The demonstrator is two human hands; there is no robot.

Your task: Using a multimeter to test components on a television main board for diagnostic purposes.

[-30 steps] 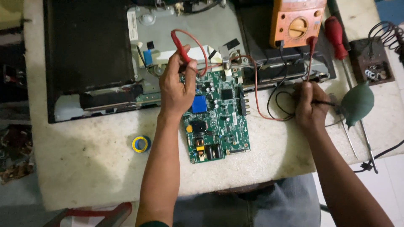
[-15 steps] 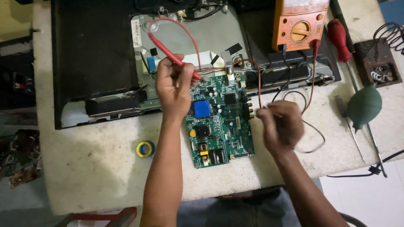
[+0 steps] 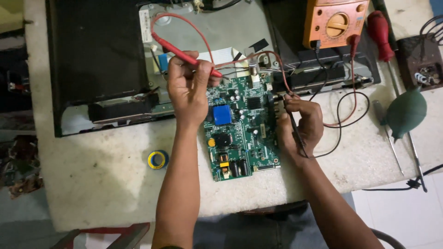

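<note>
A green circuit board [image 3: 242, 129] lies on the white worktable [image 3: 92, 184] in front of an opened flat screen chassis [image 3: 97, 55]. My left hand [image 3: 187, 90] grips a red meter probe [image 3: 184, 56], its tip touching the board's upper left corner. My right hand [image 3: 300, 124] holds a black meter probe [image 3: 295, 131] against the board's right edge. Red and black leads run up to an orange multimeter [image 3: 334, 20] at the back.
A small blue and yellow tape roll [image 3: 158, 159] lies left of the board. A red-handled screwdriver [image 3: 380, 30], a green rubber blower bulb [image 3: 406, 113], a thin tool [image 3: 387, 133] and a dark box of small parts [image 3: 422, 60] sit at the right.
My right hand has come left from the table's right side, with the black probe, to the board's right edge. My left hand stays on the red probe at the board's top.
</note>
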